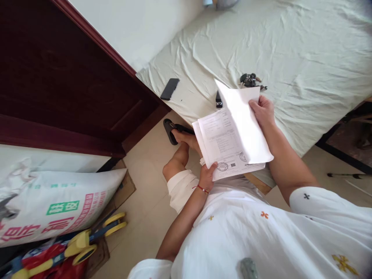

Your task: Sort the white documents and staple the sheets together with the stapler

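Observation:
My left hand [207,175] grips the bottom edge of a small stack of printed papers [221,143] with round stamps near the lower edge. My right hand [262,109] pinches the top sheet [245,124] at its upper right corner and folds it back, so its blank white side shows. A red string circles my left wrist. The papers hover over my lap at the edge of a bed [305,58] with a pale green sheet.
A bunch of keys [250,80], a black phone [169,88] and a small dark object [218,99] lie on the bed. A dark wooden headboard [72,85] stands at left. A printed sack [52,209] and yellow-blue tools [87,240] sit on the floor.

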`<control>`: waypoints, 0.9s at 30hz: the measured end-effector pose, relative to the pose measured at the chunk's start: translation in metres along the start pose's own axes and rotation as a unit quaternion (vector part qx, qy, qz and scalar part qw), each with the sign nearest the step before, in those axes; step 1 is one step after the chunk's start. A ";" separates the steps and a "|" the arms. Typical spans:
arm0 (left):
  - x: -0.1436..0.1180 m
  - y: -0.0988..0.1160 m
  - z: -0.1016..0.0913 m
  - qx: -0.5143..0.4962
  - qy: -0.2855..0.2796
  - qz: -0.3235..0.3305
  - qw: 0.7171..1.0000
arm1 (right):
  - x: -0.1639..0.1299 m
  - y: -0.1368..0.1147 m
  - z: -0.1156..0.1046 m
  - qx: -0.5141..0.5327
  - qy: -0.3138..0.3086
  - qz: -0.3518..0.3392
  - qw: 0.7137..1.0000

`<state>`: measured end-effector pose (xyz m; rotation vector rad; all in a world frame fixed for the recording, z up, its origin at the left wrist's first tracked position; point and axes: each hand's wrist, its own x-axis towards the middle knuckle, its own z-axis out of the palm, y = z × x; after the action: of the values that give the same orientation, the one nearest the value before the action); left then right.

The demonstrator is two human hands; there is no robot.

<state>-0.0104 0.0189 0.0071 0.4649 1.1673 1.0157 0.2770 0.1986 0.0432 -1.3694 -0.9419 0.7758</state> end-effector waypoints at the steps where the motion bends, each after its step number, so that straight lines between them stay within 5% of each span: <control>1: 0.000 0.000 0.000 -0.001 0.000 0.001 1.000 | -0.001 -0.002 0.003 -0.026 0.002 0.000 1.000; 9: 0.002 -0.001 -0.001 0.009 0.008 0.034 0.999 | -0.007 -0.011 0.003 -0.294 -0.088 -0.006 0.952; 17: 0.005 -0.005 -0.005 0.013 0.013 0.046 0.999 | -0.003 -0.007 0.003 -0.341 -0.111 -0.013 0.933; 27: 0.003 -0.003 -0.003 0.000 0.018 0.037 0.999 | -0.010 0.002 -0.002 -0.063 -0.205 0.093 0.972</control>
<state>-0.0119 0.0193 0.0017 0.4950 1.1902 1.0924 0.2747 0.1882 0.0405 -1.4514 -1.2104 1.1906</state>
